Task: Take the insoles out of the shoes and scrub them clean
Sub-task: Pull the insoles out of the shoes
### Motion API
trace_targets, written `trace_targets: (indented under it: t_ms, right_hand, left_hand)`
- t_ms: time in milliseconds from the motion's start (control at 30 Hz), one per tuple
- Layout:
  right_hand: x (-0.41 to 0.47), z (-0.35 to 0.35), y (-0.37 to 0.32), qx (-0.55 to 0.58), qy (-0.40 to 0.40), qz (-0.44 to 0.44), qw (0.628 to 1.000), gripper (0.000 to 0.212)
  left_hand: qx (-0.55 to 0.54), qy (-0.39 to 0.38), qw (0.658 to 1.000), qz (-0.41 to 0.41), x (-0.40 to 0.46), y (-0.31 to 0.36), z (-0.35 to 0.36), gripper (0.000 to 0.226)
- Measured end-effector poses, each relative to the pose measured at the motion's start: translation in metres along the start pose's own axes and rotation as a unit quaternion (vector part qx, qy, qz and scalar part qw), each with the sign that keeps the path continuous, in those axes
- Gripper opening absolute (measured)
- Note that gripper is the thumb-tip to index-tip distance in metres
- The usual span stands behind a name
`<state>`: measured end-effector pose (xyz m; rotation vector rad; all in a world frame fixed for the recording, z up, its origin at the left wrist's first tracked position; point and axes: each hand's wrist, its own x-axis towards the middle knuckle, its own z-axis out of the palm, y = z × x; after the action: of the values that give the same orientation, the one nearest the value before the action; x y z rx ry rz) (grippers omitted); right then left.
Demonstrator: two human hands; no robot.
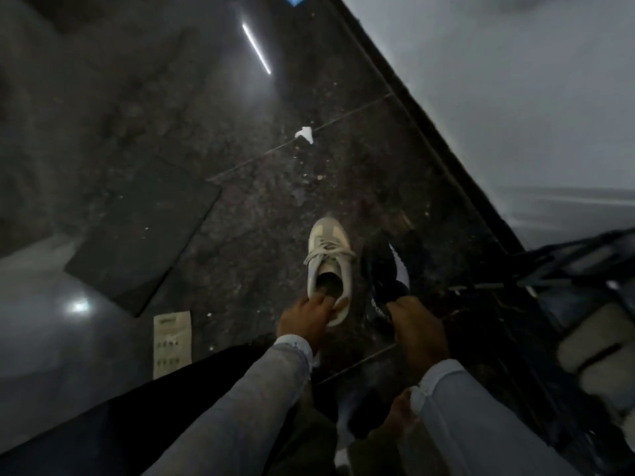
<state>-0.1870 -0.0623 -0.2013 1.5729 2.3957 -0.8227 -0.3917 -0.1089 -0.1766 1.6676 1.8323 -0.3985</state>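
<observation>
Step in hand: fetching the shoes; insoles not yet out.

Left hand (307, 317): fingers hooked into the heel opening of the white shoe (328, 269), gripping its collar. Right hand (417, 326): curled round the heel of the black shoe (386, 269). Shoes side by side, toes pointing away, over the dark floor (240, 187); resting or lifted, cannot tell.

Insoles: presumably inside; only a dark interior visible in the white shoe.

Next, probably: free one hand, reach into the opening, pinch the insole's heel edge, peel upward.
</observation>
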Motion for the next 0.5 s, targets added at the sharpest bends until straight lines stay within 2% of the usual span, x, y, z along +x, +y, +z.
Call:
trace_targets:
  t_ms: [133,267,500]
  right_hand:
    - [0.037,0.045,-0.028,-0.035,-0.091,-0.022,0.995,0.027]
    - [0.086,0.083,-0.042,-0.066,-0.136,-0.034,0.988,0.026]
    - [0.181,0.134,-0.046,-0.096,-0.12,-0.034,0.987,0.027]
  left_hand:
    - [0.0,-0.048,0.999,-0.015,0.027,-0.056,0.033,0.05]
    - [0.017,-0.012,1.0,-0.018,0.069,-0.096,0.066,0.028]
    - [0.031,0.048,0.998,0.001,0.154,-0.142,0.102,0.027]
